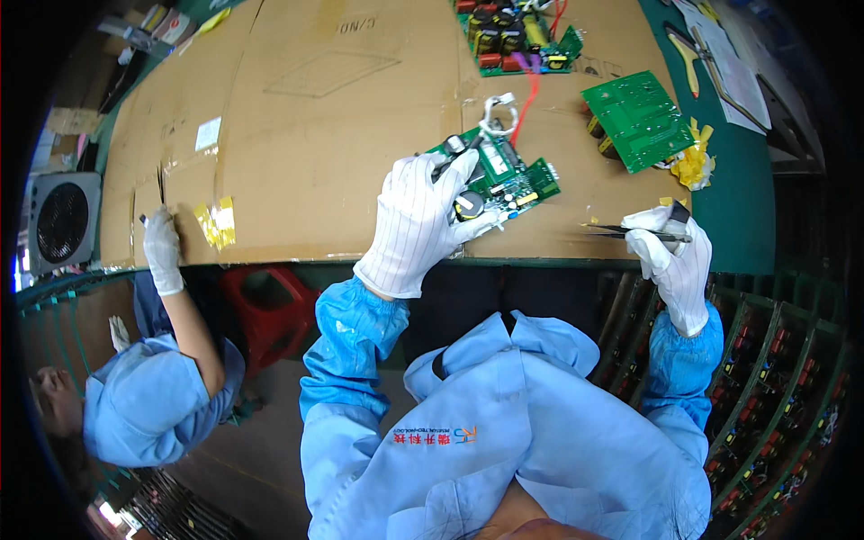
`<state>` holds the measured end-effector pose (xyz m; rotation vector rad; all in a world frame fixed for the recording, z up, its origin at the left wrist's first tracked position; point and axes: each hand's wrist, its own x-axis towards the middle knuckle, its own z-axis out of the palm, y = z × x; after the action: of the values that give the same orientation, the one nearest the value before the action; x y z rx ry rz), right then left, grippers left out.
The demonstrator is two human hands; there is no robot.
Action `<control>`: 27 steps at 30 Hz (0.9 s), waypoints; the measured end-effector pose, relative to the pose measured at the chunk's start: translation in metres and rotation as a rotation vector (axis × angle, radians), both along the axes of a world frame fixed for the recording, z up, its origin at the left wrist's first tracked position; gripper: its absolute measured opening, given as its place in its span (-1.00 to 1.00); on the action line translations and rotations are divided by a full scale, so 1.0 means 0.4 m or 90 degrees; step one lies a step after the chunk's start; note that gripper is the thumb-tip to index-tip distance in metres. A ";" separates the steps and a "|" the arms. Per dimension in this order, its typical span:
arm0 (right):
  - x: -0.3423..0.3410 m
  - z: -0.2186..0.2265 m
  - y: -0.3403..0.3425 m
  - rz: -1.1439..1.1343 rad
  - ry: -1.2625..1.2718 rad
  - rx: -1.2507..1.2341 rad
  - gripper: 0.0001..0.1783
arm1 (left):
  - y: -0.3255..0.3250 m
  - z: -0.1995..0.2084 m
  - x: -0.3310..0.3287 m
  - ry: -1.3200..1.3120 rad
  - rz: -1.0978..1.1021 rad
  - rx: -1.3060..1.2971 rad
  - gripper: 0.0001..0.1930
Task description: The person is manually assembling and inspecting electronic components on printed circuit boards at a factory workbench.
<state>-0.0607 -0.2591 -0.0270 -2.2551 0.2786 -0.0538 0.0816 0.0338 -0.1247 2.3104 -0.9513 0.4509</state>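
Observation:
My left hand, in a white striped glove, grips a green circuit board by its near left side. Components cover the board's upper face, and a white cable loop and a red wire lead off its far side. On the right, my gloved right hand is closed around dark tweezers. Their tips point left toward the board, apart from it, by a small bit of yellow tape. Another green board lies underside up beyond my right hand.
Cardboard covers the table. A component-filled board sits at the far side. Crumpled yellow tape, a yellow-handled tool and papers lie right. At left, a co-worker's gloved hand holds tweezers near tape strips. Board racks stand lower right.

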 end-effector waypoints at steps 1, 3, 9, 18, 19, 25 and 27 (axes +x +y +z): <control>-0.015 0.003 -0.010 -0.077 -0.012 0.077 -0.77 | -0.005 0.015 0.007 0.011 -0.004 0.009 -0.25; -0.041 0.008 -0.031 -0.214 -0.038 0.184 -0.71 | -0.002 0.045 0.018 0.036 -0.013 0.027 -0.30; -0.132 -0.099 -0.191 -0.422 -0.168 0.056 -0.77 | 0.108 0.090 0.161 -0.122 0.120 0.014 -0.51; -0.166 -0.201 -0.230 -0.441 -0.235 -0.033 -0.80 | 0.480 0.014 0.519 -0.192 0.620 0.247 -0.43; -0.170 -0.214 -0.230 -0.435 -0.247 -0.039 -0.80 | 0.486 0.007 0.515 -0.170 0.659 0.266 -0.45; -0.192 -0.280 -0.205 -0.511 -0.261 0.309 -0.74 | 0.278 0.059 0.458 -0.314 0.481 0.300 -0.55; -0.210 -0.293 -0.202 -0.544 -0.256 0.359 -0.70 | 0.118 0.078 0.414 -0.323 0.270 0.154 -0.55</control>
<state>-0.1446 -0.3399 -0.1443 -1.3967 0.8895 -0.7645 0.2470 0.0809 -0.0933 2.6867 -0.7580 1.1993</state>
